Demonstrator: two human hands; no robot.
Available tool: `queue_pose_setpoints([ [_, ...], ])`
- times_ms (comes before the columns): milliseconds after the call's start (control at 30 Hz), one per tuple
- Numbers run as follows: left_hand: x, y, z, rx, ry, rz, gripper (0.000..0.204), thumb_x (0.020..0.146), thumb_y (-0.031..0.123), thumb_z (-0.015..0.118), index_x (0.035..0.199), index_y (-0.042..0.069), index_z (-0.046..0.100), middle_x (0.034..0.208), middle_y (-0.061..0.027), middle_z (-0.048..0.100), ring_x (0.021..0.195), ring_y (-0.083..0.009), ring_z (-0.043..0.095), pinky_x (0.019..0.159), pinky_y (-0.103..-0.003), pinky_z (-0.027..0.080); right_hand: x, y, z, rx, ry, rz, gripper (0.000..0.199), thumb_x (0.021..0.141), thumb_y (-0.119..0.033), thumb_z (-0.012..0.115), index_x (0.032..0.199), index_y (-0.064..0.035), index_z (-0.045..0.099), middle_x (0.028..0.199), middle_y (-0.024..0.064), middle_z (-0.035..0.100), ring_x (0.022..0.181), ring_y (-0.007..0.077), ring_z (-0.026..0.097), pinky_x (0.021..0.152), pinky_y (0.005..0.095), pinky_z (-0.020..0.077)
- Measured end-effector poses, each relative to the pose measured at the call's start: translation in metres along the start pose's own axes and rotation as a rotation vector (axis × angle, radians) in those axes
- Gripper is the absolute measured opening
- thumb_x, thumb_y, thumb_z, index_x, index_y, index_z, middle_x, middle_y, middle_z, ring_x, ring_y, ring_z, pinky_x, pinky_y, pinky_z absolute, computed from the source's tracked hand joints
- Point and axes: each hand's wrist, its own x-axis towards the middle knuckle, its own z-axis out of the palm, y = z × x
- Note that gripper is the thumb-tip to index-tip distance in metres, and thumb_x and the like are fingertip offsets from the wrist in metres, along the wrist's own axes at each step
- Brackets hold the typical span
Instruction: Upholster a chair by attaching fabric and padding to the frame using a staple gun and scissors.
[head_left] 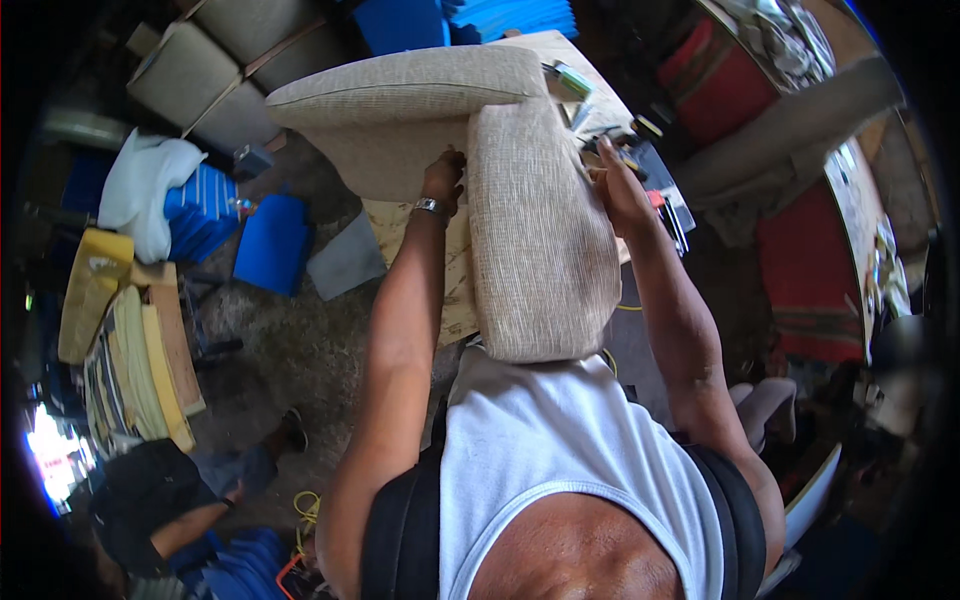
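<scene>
In front of me stands an upholstered sofa piece (545, 230) in beige woven fabric. Its thick padded arm points toward my body and touches my shirt, while a long padded section runs off to the left at the far end. My left hand (443, 178), a metal watch on its wrist, is beside the arm's inner face with its fingers curled; what they hold, if anything, is hidden. On the outer side, my right hand (622, 192) has its fingers bent in against the fabric edge, thumb pointing up. The piece rests on a wooden worktable (458, 290).
Tools (620, 150) lie on the table right of the piece. Blue panels (272, 243) and foam sheets (140, 370) are at left. Another person (165, 500) is low at the lower left. A grey fabric roll (790, 120) and red fabric (810, 270) are at right.
</scene>
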Motion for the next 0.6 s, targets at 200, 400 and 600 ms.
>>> queue_pose_setpoints([
  [200, -0.023, 0.118, 0.042, -0.388, 0.043, -0.38, 0.052, 0.102, 0.047, 0.043, 0.124, 0.006, 0.065, 0.124, -0.0088, 0.066, 0.113, -0.0236, 0.057, 0.093, -0.041, 0.044, 0.018, -0.02, 0.019, -0.565, 0.396, -0.106, 0.066, 0.098, -0.055, 0.049, 0.117, 0.0062, 0.066, 0.114, 0.0181, 0.067, 0.099, 0.0216, 0.065, 0.088, 0.0317, 0.0489],
  [400, -0.039, 0.158, 0.032, -0.036, -0.008, -0.206, 0.061, 0.106, 0.047, 0.034, 0.142, 0.001, 0.05, 0.14, -0.0144, 0.057, 0.126, -0.0242, 0.054, 0.104, -0.034, 0.041, 0.028, 0.001, 0.021, -0.455, 0.237, -0.397, 0.062, 0.104, -0.046, 0.041, 0.121, 0.0099, 0.062, 0.109, 0.0197, 0.069, 0.098, 0.0246, 0.066, 0.088, 0.0371, 0.0496],
  [600, -0.067, 0.187, 0.035, -0.177, -0.213, 0.146, 0.064, 0.106, 0.037, 0.033, 0.157, 0.002, 0.016, 0.162, -0.0187, 0.021, 0.149, -0.0255, 0.022, 0.121, -0.037, 0.018, 0.037, 0.006, 0.022, -0.669, 0.341, -0.462, 0.059, 0.104, -0.044, 0.039, 0.102, 0.0087, 0.064, 0.09, 0.0309, 0.067, 0.087, 0.0414, 0.066, 0.083, 0.0448, 0.048],
])
